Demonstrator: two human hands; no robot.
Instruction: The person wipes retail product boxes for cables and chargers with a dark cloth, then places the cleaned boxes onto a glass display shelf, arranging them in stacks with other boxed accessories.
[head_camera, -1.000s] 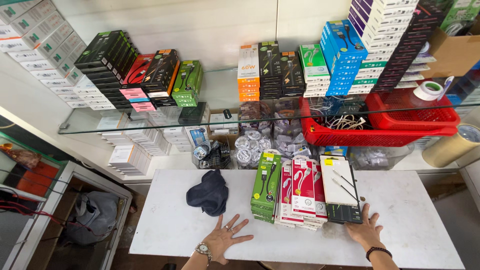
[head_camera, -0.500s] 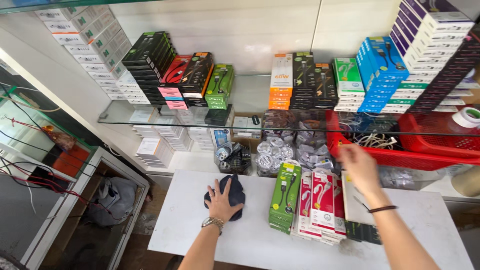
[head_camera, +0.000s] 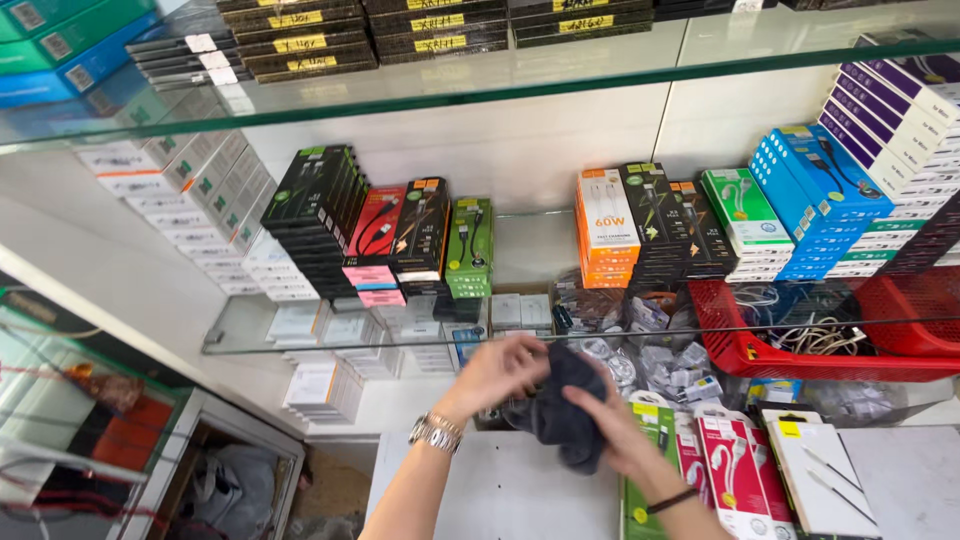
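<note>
Dark grey cloth (head_camera: 560, 410) sits bunched up between the two hands, held up in the air above the white surface (head_camera: 500, 490). The left hand (head_camera: 495, 372), with a silver wristwatch (head_camera: 435, 432) on its wrist, grips the cloth from the left side. The right hand (head_camera: 612, 428), with a black band (head_camera: 672, 500) on its wrist, closes on the cloth from the right. Both hands are close together and clamped on the cloth.

The cloth is lifted and gathered, so picking it up looks done. It is not touching the glass shelf (head_camera: 420, 335) in front, nor any of the boxes, so any wiping has not begun.

Beside the right hand, flat cable packs lie in a row on the surface: a green one (head_camera: 645, 470), red and white ones (head_camera: 725, 470), and a white one (head_camera: 815, 470). A red basket (head_camera: 730, 345) of cables stands on the glass shelf, near stacks of black, orange and blue boxes.

Half a second ago the cloth lay flat on the surface under the left hand alone, and the right hand was reaching up toward the shelf. Now the right hand has come back down to the cloth, the cloth is off the surface, and the view looks higher up the shelves.
</note>
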